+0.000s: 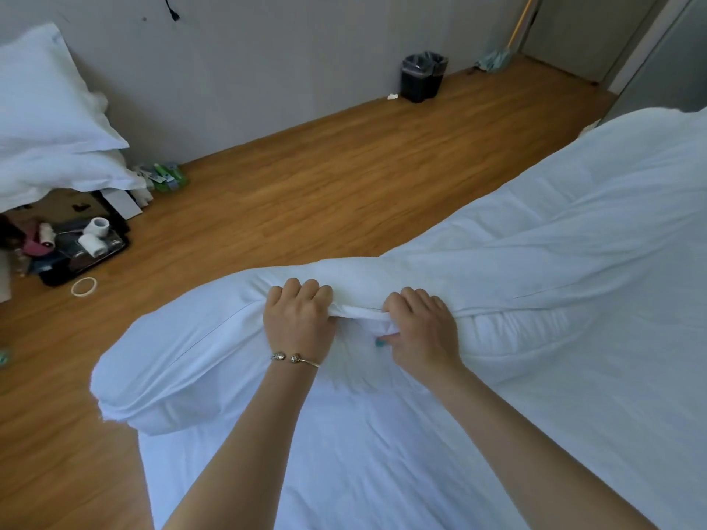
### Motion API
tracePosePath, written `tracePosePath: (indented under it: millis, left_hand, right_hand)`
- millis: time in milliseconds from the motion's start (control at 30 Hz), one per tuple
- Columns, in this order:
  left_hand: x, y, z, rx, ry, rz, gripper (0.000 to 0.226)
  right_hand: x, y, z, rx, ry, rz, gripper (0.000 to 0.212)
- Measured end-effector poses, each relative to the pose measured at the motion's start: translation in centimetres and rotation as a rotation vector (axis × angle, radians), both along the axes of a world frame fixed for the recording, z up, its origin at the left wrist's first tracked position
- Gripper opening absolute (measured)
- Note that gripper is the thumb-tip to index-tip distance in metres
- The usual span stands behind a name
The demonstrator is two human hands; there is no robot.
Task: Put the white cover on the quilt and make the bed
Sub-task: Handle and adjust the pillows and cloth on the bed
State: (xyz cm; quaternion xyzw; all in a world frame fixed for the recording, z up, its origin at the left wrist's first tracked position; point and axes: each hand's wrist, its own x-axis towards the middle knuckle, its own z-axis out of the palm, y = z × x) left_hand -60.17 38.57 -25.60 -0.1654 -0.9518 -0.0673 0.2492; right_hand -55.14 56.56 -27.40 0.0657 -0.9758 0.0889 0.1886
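2 hands: left hand point(297, 319), right hand point(422, 326), both gripping cloth. 1 white cover point(535, 262) w/ 1 quilt point(509, 323) showing in opening. 1 bracelet point(294, 358), left wrist. 2 pillows point(46, 120), stacked. 2 black bins point(422, 76), side by side. 1 mop point(497, 57) by wall. 1 tape ring point(84, 286) on floor. 2 white rolls point(95, 235) on 1 tray point(82, 258). Green bottles point(168, 175): several, exact no. unclear.

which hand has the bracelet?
The left hand: a gold bracelet circles its wrist. The right hand has a bare wrist.
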Motion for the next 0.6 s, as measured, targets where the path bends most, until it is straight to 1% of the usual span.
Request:
tracePosePath:
  millis: [67,100,133,233,300,333,400,467,533,567,600]
  left_hand:
    - [0.1,-0.3,-0.2,-0.024,0.054,-0.037,0.024]
    - [0.5,-0.7,-0.5,-0.050,0.046,-0.072,0.026]
    - [1.1,-1.2,-0.8,-0.074,0.021,-0.129,0.030]
    - [2.5,-3.1,-0.9,-0.182,-0.108,-0.308,0.055]
    - [2.7,-3.9,-0.4,-0.223,-0.149,-0.359,0.061]
    - [2.2,-4.1,-0.4,-0.213,-0.152,-0.358,0.058]
    - [0.5,-3.9,-0.4,-0.204,-0.151,-0.329,0.043]
    - [-1.0,-3.4,-0.9,-0.224,-0.144,-0.318,0.030]
    - [-1.1,-2.7,-1.9,-0.205,-0.080,-0.336,0.019]
    - [-0.4,-2.4,-2.8,-0.176,-0.030,-0.352,0.018]
    - [0.6,-2.3,-3.7,-0.145,0.018,-0.363,0.023]
  right_hand:
    - [-2.1,-0.9,-0.2,-0.043,0.005,-0.064,0.052]
    - [-3.1,-1.1,-0.6,-0.041,0.002,-0.070,0.049]
    - [-3.9,-1.3,-1.0,-0.032,-0.007,-0.065,0.047]
    - [-5.0,-1.2,-1.7,-0.005,-0.035,-0.023,0.042]
    - [-4.5,-1.0,-1.9,-0.011,0.047,-0.009,0.037]
    - [-3.9,-1.2,-1.9,-0.020,0.119,-0.010,0.034]
    - [-1.9,-1.8,-2.0,-0.036,0.263,-0.036,0.030]
    - [0.8,-2.7,-2.3,-0.071,0.355,-0.066,0.027]
    - [2.7,-2.9,-2.9,-0.072,0.382,-0.078,0.027]
    - [3.2,-2.6,-3.4,-0.043,0.359,-0.053,0.026]
    - [3.5,-2.0,-4.0,0.001,0.323,-0.008,0.024]
